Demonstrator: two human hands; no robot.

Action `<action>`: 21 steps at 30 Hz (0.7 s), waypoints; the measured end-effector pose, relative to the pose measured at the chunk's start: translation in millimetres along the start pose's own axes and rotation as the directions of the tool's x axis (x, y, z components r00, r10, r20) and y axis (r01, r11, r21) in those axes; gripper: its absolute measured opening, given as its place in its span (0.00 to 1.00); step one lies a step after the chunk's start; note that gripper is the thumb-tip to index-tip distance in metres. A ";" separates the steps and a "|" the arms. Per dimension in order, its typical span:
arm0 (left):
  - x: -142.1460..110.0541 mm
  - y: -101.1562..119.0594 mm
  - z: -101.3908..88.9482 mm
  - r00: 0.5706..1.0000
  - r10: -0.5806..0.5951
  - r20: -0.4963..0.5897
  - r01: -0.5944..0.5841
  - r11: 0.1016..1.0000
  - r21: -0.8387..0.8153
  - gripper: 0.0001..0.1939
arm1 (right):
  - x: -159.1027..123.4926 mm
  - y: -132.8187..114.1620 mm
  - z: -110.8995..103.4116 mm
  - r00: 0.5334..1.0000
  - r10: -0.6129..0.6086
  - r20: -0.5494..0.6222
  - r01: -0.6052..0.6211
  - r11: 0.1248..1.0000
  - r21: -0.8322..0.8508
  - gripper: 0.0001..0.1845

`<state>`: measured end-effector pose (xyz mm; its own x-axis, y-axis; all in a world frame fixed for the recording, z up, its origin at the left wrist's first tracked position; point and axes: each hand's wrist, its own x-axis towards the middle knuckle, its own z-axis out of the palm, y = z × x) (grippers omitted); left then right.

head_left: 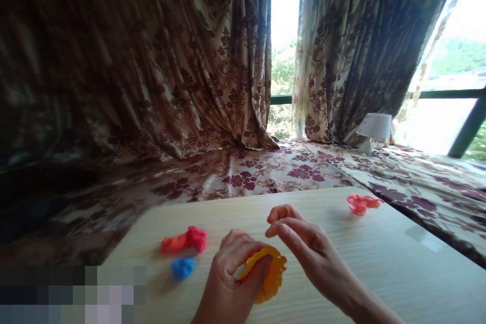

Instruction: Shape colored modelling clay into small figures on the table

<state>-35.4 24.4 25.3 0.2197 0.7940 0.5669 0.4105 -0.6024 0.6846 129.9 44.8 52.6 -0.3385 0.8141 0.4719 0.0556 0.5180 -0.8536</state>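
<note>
My left hand [237, 273] is closed on a piece of yellow modelling clay [276, 276], thin and curved with a ragged, wavy edge. The thumb presses into its inner side while the fingers wrap behind. Just to the right and a little higher is my right hand [299, 238], its fingers loosely bent and apart, with nothing visible in them. It does not appear to touch the yellow clay. Left of my left hand lie a blue lump of clay [183, 268], an orange-red roll [175, 243] and a pinkish-red lump [197, 239] against the roll's end.
A coral-red looped piece [362, 203] lies near the far right corner of the pale wooden table [235, 207]. Floral cloth [243, 179] spreads beyond the table edge, with a small white lamp [375, 126] on it. Floral curtains [212, 61] hang behind, by the windows.
</note>
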 end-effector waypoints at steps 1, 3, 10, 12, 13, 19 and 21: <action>0.4 -0.5 -0.2 1.000 -0.016 -0.009 0.016 1.000 -0.018 0.06 | -0.3 -0.1 0.4 1.000 -0.002 0.008 0.002 1.000 0.002 0.13; 1.4 -2.4 -0.5 1.000 -0.004 -0.024 0.003 0.999 -0.033 0.06 | -1.1 0.7 2.7 1.000 -0.002 0.028 0.001 1.000 0.006 0.12; 0.6 -5.5 3.1 0.990 0.120 -0.080 -0.122 0.992 -0.018 0.06 | 0.3 4.9 3.6 1.000 0.013 0.021 -0.014 1.000 0.023 0.19; -0.8 -4.6 5.4 0.984 0.061 -0.169 -0.073 0.995 -0.065 0.06 | 0.4 5.0 2.5 1.000 0.007 -0.012 -0.007 1.000 0.005 0.17; -1.4 -4.2 6.3 0.977 0.023 -0.210 -0.044 0.995 -0.091 0.06 | 0.2 5.0 2.5 1.000 0.007 -0.013 -0.007 1.000 0.001 0.15; -1.9 -5.5 5.1 0.983 -0.103 -0.149 0.087 0.990 -0.111 0.07 | -2.5 5.4 6.0 0.999 -0.028 0.025 0.028 1.000 -0.014 0.12; -1.7 -5.5 4.0 0.987 -0.120 -0.109 0.111 0.990 -0.082 0.07 | -2.1 5.3 5.0 0.999 -0.016 0.034 0.017 0.999 -0.039 0.15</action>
<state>-34.5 26.7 18.7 0.0712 0.8468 0.5271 0.3589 -0.5148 0.7785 126.2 44.5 46.0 -0.3709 0.7965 0.4776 0.0866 0.5417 -0.8361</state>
